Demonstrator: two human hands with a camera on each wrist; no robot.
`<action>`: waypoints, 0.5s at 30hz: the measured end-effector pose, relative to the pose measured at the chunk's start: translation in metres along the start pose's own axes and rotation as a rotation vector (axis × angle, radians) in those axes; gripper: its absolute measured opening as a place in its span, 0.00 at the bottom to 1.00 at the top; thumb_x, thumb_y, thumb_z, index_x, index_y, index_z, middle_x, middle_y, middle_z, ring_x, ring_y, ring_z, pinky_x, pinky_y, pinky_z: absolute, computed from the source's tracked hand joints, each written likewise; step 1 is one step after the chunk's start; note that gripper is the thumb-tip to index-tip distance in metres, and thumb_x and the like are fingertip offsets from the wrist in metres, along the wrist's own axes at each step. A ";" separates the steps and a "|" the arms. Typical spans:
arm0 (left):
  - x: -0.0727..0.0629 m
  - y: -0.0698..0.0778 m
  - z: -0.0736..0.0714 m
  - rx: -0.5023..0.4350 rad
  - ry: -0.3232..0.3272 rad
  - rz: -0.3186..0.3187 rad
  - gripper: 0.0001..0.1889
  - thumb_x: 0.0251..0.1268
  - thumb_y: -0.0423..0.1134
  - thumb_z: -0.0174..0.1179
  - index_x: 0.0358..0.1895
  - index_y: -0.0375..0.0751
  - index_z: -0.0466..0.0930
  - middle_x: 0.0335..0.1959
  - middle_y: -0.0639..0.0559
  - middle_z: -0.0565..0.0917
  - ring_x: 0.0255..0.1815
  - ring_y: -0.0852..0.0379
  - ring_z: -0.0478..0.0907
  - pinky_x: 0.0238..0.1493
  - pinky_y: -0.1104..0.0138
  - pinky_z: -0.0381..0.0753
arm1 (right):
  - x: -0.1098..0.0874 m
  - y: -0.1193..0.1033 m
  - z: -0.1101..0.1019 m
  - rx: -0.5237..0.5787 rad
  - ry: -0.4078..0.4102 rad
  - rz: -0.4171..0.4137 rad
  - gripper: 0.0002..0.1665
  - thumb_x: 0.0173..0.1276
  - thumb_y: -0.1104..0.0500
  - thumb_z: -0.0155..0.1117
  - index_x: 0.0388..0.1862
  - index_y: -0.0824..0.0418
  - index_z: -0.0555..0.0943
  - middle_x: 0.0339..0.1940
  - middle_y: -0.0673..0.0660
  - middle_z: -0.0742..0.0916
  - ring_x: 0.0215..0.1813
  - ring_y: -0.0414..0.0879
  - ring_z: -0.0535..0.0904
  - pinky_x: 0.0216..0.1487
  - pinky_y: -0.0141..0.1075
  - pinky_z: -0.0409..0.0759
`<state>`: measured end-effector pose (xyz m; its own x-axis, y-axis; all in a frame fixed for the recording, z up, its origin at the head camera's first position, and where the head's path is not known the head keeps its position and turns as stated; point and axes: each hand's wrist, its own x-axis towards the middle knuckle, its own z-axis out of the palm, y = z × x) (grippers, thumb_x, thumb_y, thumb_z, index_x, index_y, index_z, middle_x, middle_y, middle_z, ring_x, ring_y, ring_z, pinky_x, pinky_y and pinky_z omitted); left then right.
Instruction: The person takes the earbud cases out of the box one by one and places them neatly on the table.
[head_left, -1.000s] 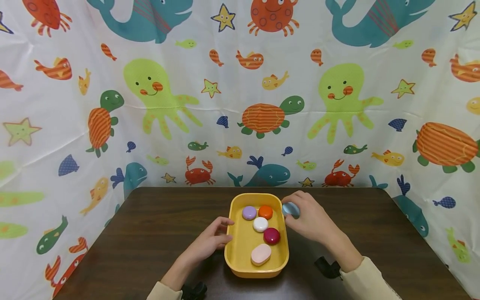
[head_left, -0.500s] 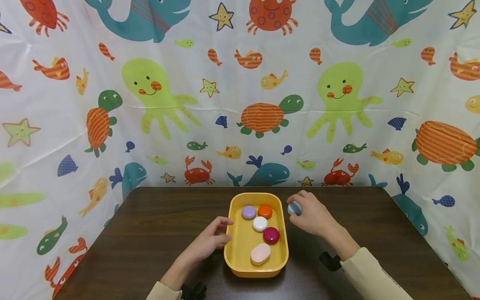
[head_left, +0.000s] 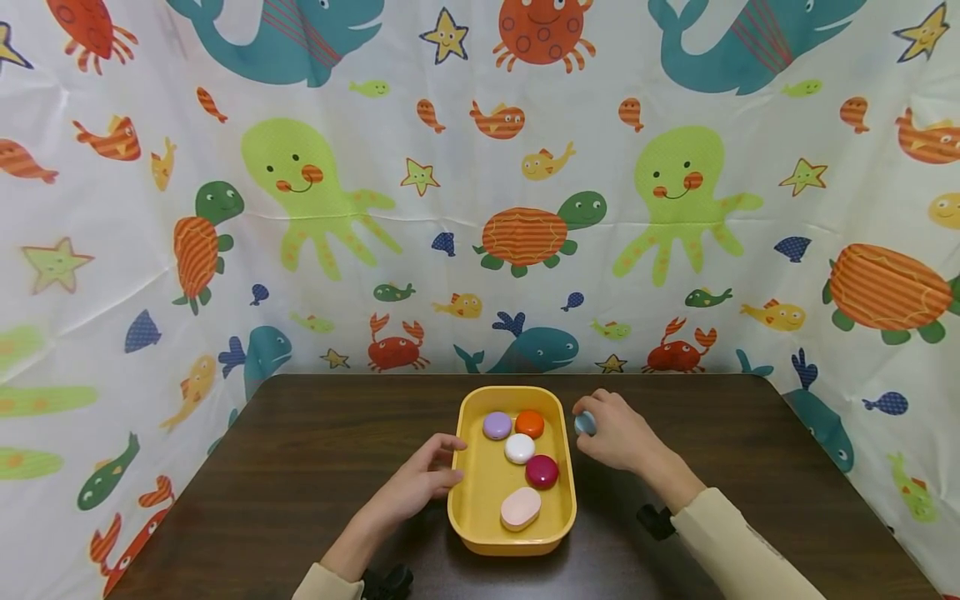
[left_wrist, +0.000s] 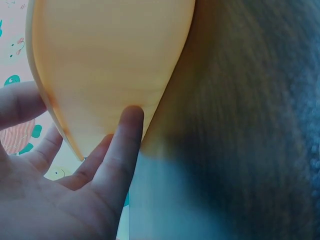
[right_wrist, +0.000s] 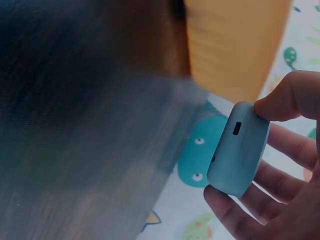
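In the head view, my right hand (head_left: 618, 433) is just right of the yellow tray (head_left: 476, 533). It pinches a light blue rounded case (right_wrist: 239, 150), which looks like an earbud charging case with a small oval port on its side. The thumb presses one end and a fingertip supports the other. On the opposite side, my left hand (head_left: 420, 479) touches the tray's left wall, its fingers (left_wrist: 131, 120) resting loosely against the outside.
Inside the tray lie rounded cases: lilac (head_left: 498, 426), orange (head_left: 529, 423), white (head_left: 520, 449), magenta (head_left: 542, 472) and pale pink (head_left: 521, 509). The dark wooden table (head_left: 337, 433) ends at a curtain (head_left: 420, 350) printed with sea animals.
My right hand, holding the light blue case, has shifted slightly right, away from the tray's rim, then a little lower. The left hand and tray stay in place.
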<state>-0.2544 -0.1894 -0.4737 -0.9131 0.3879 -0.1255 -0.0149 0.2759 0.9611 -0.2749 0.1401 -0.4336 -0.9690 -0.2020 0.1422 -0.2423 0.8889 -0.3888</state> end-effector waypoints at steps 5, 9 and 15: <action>-0.001 0.001 0.000 0.002 0.000 -0.004 0.21 0.73 0.37 0.59 0.65 0.40 0.68 0.60 0.39 0.71 0.54 0.48 0.76 0.56 0.51 0.82 | 0.004 0.005 0.009 -0.009 -0.027 0.008 0.19 0.58 0.58 0.74 0.50 0.57 0.84 0.45 0.54 0.80 0.47 0.51 0.73 0.50 0.49 0.84; -0.001 0.002 0.001 -0.004 -0.005 -0.004 0.21 0.73 0.36 0.59 0.66 0.39 0.67 0.60 0.38 0.71 0.53 0.48 0.76 0.55 0.51 0.82 | 0.005 0.010 0.016 -0.027 -0.039 -0.006 0.18 0.59 0.58 0.73 0.49 0.56 0.84 0.45 0.54 0.81 0.47 0.51 0.73 0.49 0.49 0.84; -0.003 0.003 0.001 -0.002 -0.004 -0.006 0.22 0.73 0.36 0.58 0.66 0.39 0.67 0.60 0.38 0.70 0.53 0.48 0.76 0.55 0.51 0.82 | 0.005 0.014 0.026 -0.044 -0.060 -0.010 0.18 0.58 0.57 0.74 0.48 0.56 0.84 0.44 0.54 0.80 0.46 0.51 0.74 0.49 0.49 0.84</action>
<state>-0.2519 -0.1891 -0.4707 -0.9113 0.3899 -0.1325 -0.0212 0.2769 0.9607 -0.2843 0.1405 -0.4620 -0.9680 -0.2342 0.0906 -0.2511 0.9038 -0.3466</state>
